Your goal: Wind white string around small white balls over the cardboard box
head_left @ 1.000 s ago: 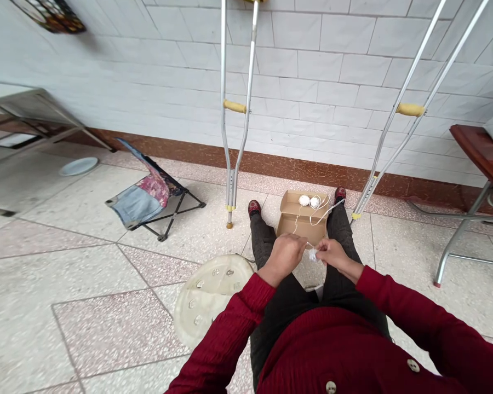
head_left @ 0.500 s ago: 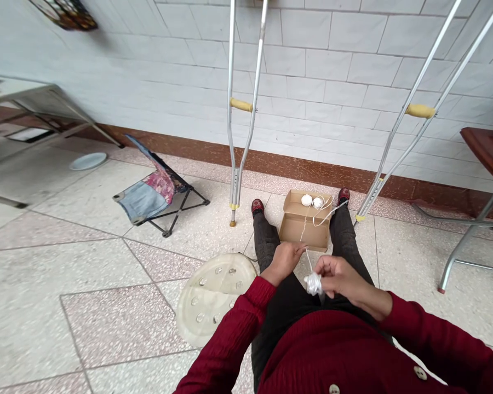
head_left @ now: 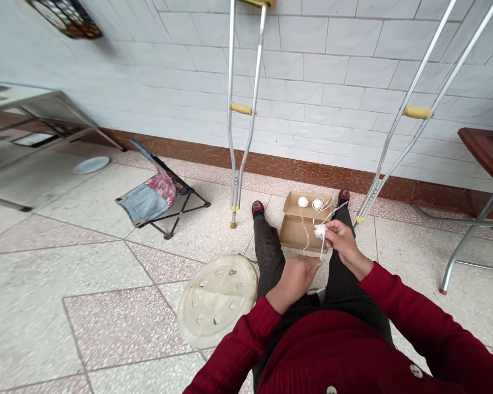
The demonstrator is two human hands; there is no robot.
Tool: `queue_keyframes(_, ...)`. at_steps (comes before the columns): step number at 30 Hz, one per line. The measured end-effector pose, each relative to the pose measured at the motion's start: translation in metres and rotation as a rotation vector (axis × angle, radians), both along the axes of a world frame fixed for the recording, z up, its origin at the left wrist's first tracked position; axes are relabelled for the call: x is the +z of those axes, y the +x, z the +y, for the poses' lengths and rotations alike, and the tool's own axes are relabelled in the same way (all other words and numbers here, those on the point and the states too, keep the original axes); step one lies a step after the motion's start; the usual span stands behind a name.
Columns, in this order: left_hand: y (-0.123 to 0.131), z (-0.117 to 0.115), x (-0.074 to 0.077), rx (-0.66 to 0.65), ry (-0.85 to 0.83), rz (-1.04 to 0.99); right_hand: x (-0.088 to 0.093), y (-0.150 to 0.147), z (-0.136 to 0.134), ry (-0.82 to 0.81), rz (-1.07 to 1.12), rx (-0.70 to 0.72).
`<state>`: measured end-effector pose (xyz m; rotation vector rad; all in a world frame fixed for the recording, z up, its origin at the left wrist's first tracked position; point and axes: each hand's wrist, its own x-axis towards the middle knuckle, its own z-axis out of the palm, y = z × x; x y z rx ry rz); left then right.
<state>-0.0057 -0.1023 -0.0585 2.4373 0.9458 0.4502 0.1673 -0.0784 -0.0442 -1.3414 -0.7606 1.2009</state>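
Between the fingers of my right hand (head_left: pixel 344 243) is a small ball of white yarn (head_left: pixel 320 231), held above the near part of an open cardboard box (head_left: pixel 298 232). My left hand (head_left: pixel 298 276) is lower and closer to my body, its fingers pinched on the white strand (head_left: pixel 322 249) that runs up to the ball. Two white yarn balls, a left one (head_left: pixel 303 202) and a right one (head_left: pixel 317 204), lie in the far half of the box. Loose strands trail from them, one down the box toward my left hand.
Left of my legs lies a round cream mat (head_left: pixel 217 301). Beyond it stands a low folding chair (head_left: pixel 148 200). One crutch (head_left: pixel 235 186) leans on the wall ahead, another crutch (head_left: pixel 373 191) to the right. A brown-topped stool (head_left: pixel 487 156) stands far right, a table (head_left: pixel 20 98) far left.
My right hand has moved up and away from my body with the yarn ball, now over the box. My left hand has shifted right and nearer to me, below the ball.
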Motion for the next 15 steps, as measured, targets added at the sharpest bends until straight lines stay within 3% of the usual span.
queue_keyframes(3, -0.007, 0.015, -0.02, 0.064, -0.167, -0.054, 0.029, -0.007, -0.031, -0.043, 0.054, 0.175)
queue_keyframes(5, -0.012, 0.03, -0.022, 0.086, -0.175, -0.033, 0.03, -0.009, -0.055, -0.097, 0.075, 0.332)
queue_keyframes(7, -0.014, 0.045, -0.016, 0.1, -0.115, -0.02, 0.015, -0.008, -0.071, -0.193, 0.089, 0.478)
queue_keyframes(9, -0.011, 0.054, -0.004, 0.092, -0.003, -0.018, -0.012, -0.006, -0.076, -0.313, 0.064, 0.548)
queue_keyframes(12, -0.002, 0.052, 0.014, 0.045, 0.159, 0.05, -0.053, 0.0, -0.057, -0.353, -0.066, 0.455)
queue_keyframes(15, 0.007, 0.037, 0.019, -0.011, 0.238, 0.139, -0.073, 0.004, -0.021, -0.23, -0.188, 0.273)
